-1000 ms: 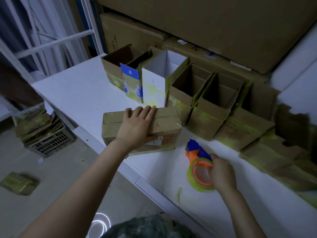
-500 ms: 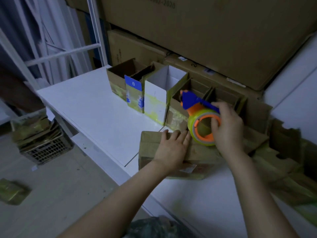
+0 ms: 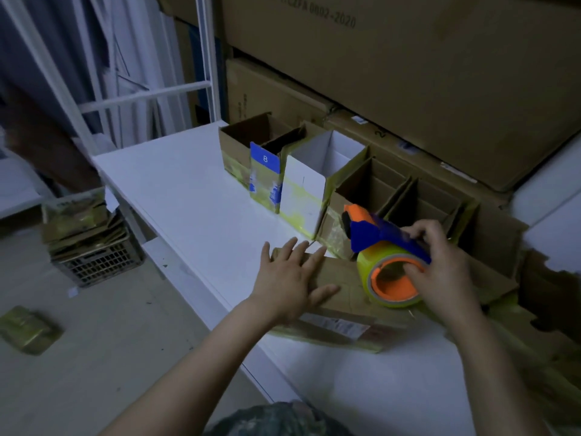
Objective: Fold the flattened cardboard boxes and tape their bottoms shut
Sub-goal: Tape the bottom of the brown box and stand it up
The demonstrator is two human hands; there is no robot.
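Taking the closed cardboard box (image 3: 343,280) at the near edge of the white table (image 3: 195,199) as our landmark, we start far to its left on the floor, where a plastic crate (image 3: 97,265) holds a pile of flattened cardboard. Our left hand (image 3: 289,284) lies flat on the left end of the box top, fingers straight and spread wide, holding nothing. Behind the box, a row of open boxes (image 3: 314,184) stands upright along the back of the table, one brown, one with a blue label, one white, and more brown ones further right. On the right part of the box top sits the tape dispenser (image 3: 385,265), blue and orange with a yellowish roll. Our right hand (image 3: 443,275) grips it, fingers curled over the blue handle and round the orange core.
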